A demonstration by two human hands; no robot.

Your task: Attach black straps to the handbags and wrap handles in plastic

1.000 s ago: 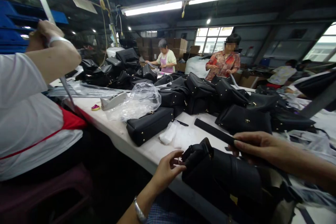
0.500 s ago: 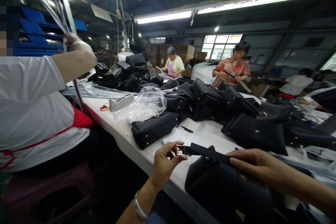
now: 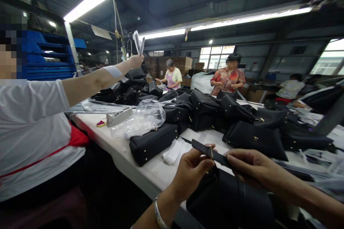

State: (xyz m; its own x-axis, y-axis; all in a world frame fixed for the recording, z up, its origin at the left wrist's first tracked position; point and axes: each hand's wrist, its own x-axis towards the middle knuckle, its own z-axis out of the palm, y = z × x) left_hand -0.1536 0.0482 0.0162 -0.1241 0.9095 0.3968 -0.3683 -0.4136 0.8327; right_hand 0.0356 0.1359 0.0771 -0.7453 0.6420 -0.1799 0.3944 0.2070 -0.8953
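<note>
My left hand [image 3: 194, 170] pinches a gold-coloured buckle [image 3: 211, 152] between thumb and fingers. A black strap [image 3: 200, 146] runs through or across the buckle, its end sticking out to the left; which of the two I cannot tell. My right hand [image 3: 249, 166] grips the same strap a little to the right, fingers partly hidden under it. Right below both hands lies a black handbag [image 3: 228, 200], tilted near the table's front edge. Behind my left hand a piece of white wrapping [image 3: 176, 151] rests on the white table [image 3: 146, 177].
Another black handbag [image 3: 153, 143] lies left of centre, with clear plastic film [image 3: 141, 118] and a grey tape dispenser [image 3: 118, 116] behind it. Several black bags are heaped across the table. A co-worker's arm [image 3: 99, 82] reaches over from the left; other people stand beyond.
The buckle has moved right along the strap, so the strap's end now shows left of it. My left hand came closer to my right. The co-worker's arm stretched out over the table.
</note>
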